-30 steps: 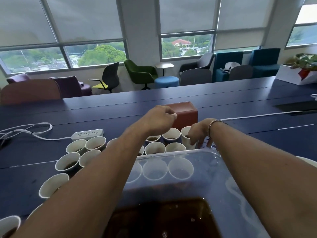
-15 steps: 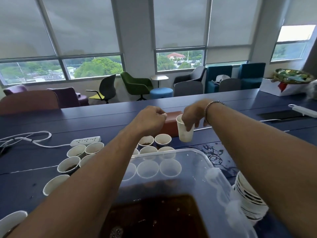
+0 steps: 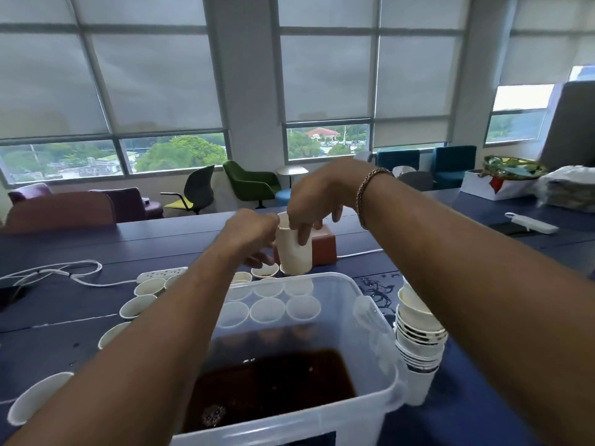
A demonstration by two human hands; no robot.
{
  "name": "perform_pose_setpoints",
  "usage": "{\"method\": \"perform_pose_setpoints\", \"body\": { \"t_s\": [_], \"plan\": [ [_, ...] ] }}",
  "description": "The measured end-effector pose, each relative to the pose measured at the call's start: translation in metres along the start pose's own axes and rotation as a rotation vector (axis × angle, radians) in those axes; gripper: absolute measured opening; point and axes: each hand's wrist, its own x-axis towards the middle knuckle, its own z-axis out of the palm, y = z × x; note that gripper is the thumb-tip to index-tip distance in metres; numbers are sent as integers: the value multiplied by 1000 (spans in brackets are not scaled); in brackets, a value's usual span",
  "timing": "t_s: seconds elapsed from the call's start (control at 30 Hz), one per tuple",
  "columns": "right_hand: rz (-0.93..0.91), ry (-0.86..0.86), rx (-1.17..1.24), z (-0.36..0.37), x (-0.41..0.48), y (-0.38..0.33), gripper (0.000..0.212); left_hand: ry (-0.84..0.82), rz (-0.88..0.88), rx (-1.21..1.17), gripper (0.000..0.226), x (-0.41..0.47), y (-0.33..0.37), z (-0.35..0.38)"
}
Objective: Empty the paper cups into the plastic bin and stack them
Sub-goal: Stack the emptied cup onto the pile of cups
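Paper cup point(image 3: 294, 251) up in the air now, held upright just above the far rim of the clear plastic bin point(image 3: 373, 304), not yet tipped. It is pinched at the rim from above by the right hand point(image 3: 314, 201), with the fingers curled down over the lip and onto the wall. The left hand point(image 3: 249, 235) is tucked in close at the cup's left side, fingers curled; whether anything is actually gripped by it cannot be told.

Thin paper like this is judged light, easily crushed and probably a little slick, so a hold on the upper wall near the stiffer rolled rim is favoured, with the cup kept level until the bin is reached.

Dark brown liquid point(image 3: 273, 381) is pooled in the bin's near half. Just right of the bin a stack of emptied cups point(image 3: 418, 342) is stood on the navy table point(image 3: 64, 333), and a wet spill point(image 3: 376, 289) is spread just beyond it. Unemptied cups point(image 3: 145, 286) are crowded to the left and behind the bin, easily knocked by a forearm. A reddish-brown box point(image 3: 325, 249) is set right behind the held cup, and a white power strip point(image 3: 161, 273) is laid near the cups, so liquid is best kept clear of it.
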Motion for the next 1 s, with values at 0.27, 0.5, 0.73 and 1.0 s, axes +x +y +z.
{"method": "perform_pose_setpoints", "body": {
  "t_s": [0.27,0.5,0.73,1.0],
  "plan": [
    [-26,391,139,71,-6,27,29,-3,8,51,25,-29,-23,-5],
    [-184,264,682,126,-5,41,67,27,-2,-12,21,-46,-33,-1],
    [-189,374,900,145,-5,49,66,19,67,-32,30,-49,-40,11],
    [-127,515,941,160,1,63,64,215,139,332,33,-31,-99,12]
  ]
}}
